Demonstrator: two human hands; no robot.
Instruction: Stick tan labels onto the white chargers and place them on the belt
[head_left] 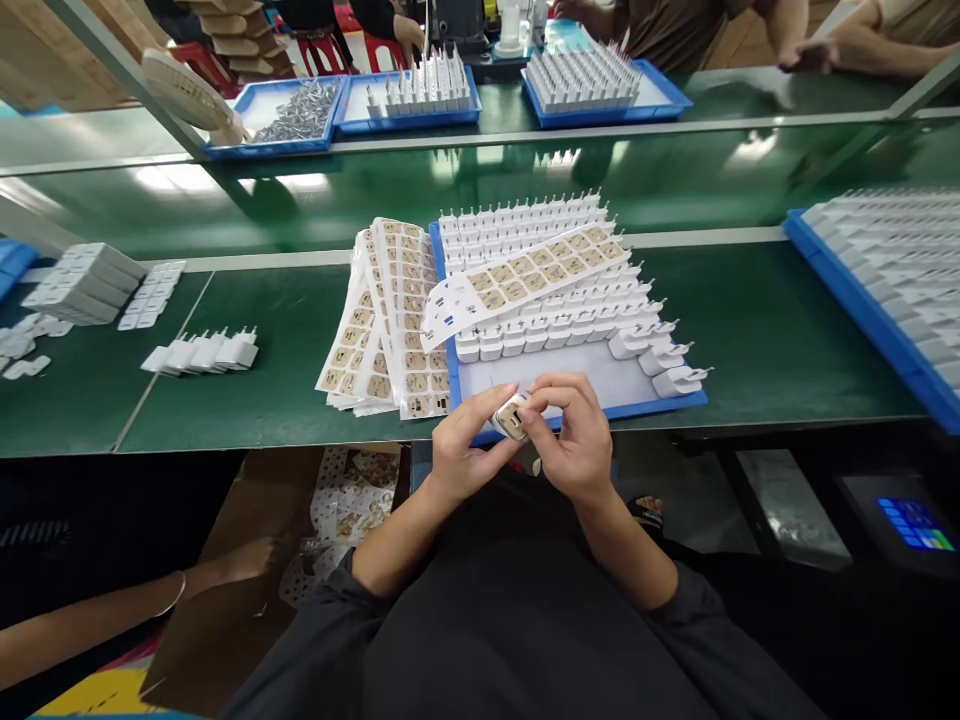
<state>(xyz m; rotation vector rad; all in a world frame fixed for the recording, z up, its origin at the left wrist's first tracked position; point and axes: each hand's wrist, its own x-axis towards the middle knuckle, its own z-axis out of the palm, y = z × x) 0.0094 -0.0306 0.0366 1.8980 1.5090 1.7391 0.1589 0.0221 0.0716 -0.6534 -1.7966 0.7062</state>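
A white plug charger [501,424] is gripped between the thumb and fingers of my left hand [461,450], just over the tray's front edge. On its face lies a tan sticker [513,416] with cut-outs. The fingers of my right hand [576,440] pinch at the sticker's right edge, touching the charger. Behind my hands, a blue tray [652,406] bears rows of white plug chargers [555,338], pins up, with a few lying tilted at its right. A partly used sticker sheet [525,275] rests across these rows. More sticker sheets [409,320] are fanned out left of the tray.
A small row of white plugs [201,352] and stacked white parts [86,283] stand left on the green bench [292,380]. Another full tray [862,300] is at right. Trays on the far ledge hold metal pins [300,110] and plugs. A co-worker's arm [217,570] reaches over a cardboard box [247,620].
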